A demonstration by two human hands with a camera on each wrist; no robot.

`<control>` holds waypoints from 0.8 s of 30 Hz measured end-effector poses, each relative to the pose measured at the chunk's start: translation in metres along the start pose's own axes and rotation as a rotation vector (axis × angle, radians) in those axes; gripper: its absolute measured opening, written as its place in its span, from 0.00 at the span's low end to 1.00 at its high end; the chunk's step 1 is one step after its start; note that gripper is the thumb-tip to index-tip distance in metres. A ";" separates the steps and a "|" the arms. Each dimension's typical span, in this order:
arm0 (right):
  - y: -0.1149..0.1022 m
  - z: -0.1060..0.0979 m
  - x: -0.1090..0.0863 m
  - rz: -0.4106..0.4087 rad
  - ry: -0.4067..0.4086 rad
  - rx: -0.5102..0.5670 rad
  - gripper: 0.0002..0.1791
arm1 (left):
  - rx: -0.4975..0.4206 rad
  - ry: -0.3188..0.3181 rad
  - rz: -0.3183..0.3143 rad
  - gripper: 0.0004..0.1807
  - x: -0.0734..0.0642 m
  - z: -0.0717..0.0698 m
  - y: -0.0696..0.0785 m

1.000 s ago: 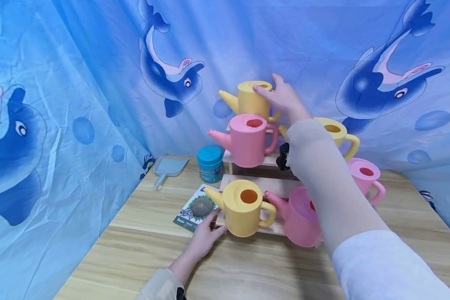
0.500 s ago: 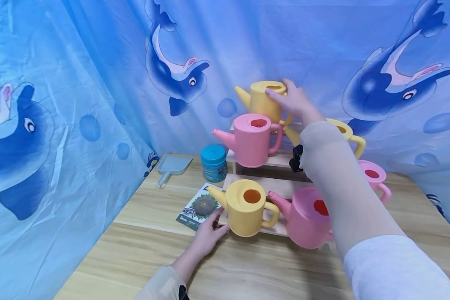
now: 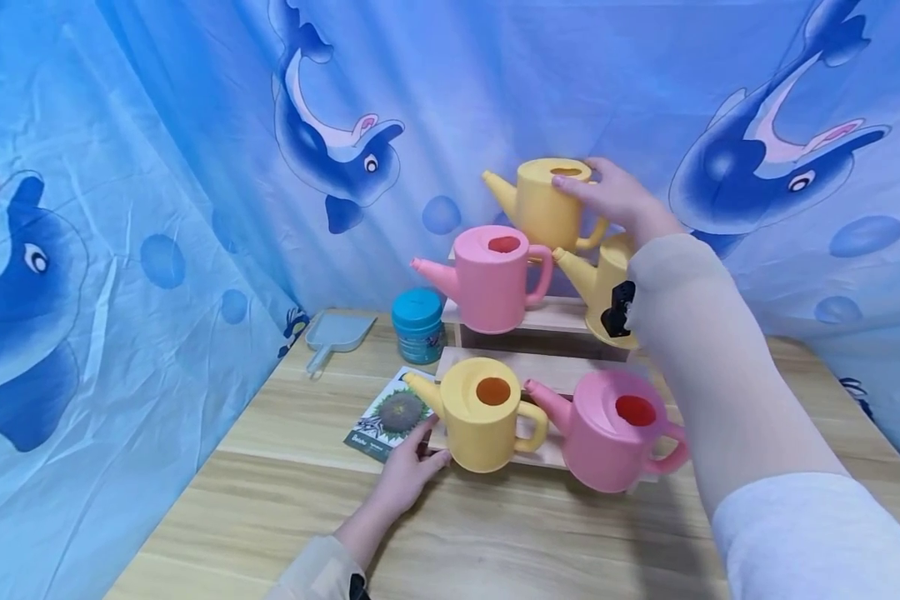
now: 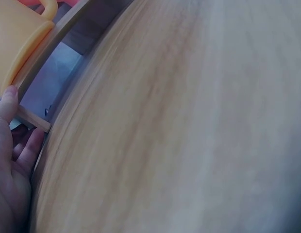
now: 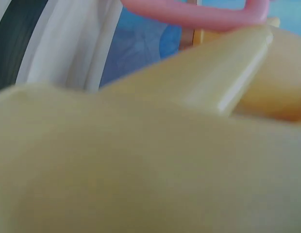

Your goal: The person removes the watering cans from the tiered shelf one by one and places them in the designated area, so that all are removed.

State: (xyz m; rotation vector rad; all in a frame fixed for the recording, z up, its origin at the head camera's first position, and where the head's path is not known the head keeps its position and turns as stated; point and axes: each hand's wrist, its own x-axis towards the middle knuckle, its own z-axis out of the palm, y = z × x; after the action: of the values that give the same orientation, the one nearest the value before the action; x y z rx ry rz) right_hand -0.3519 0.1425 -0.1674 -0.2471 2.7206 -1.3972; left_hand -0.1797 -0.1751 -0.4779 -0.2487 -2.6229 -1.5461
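Observation:
My right hand grips the upper yellow watering can at the top of a stepped wooden stand, thumb over its rim. Below it are a pink watering can and another yellow can, partly hidden by my forearm. In the right wrist view, a blurred yellow can fills most of the picture. A yellow watering can and a pink one occupy the lowest step. My left hand holds the stand's left end; the left wrist view has its thumb at the shelf edge.
Left of the stand are a turquoise tub, a pale dustpan and a seed packet with a plant picture. A blue dolphin-print curtain hangs behind the wooden table.
My right hand has shifted the top yellow watering can to the right, away from above the pink one. My left hand stays at the stand's left end. The head view sways slightly.

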 end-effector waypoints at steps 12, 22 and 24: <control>0.026 -0.030 -0.018 0.041 -0.019 -0.008 0.54 | 0.002 0.002 -0.009 0.36 -0.004 -0.001 -0.005; 0.061 -0.054 -0.029 0.020 0.102 -0.056 0.54 | -0.004 -0.002 -0.041 0.37 -0.006 0.000 -0.007; 0.067 -0.059 -0.031 0.030 0.135 -0.044 0.54 | -0.013 -0.001 -0.049 0.37 -0.006 0.000 -0.008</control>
State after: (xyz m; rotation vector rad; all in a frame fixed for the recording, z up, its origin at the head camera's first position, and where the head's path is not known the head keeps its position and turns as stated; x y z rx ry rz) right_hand -0.3364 0.2337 -0.1882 -0.1184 2.8522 -1.3966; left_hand -0.1756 -0.1796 -0.4861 -0.1874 -2.6396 -1.5780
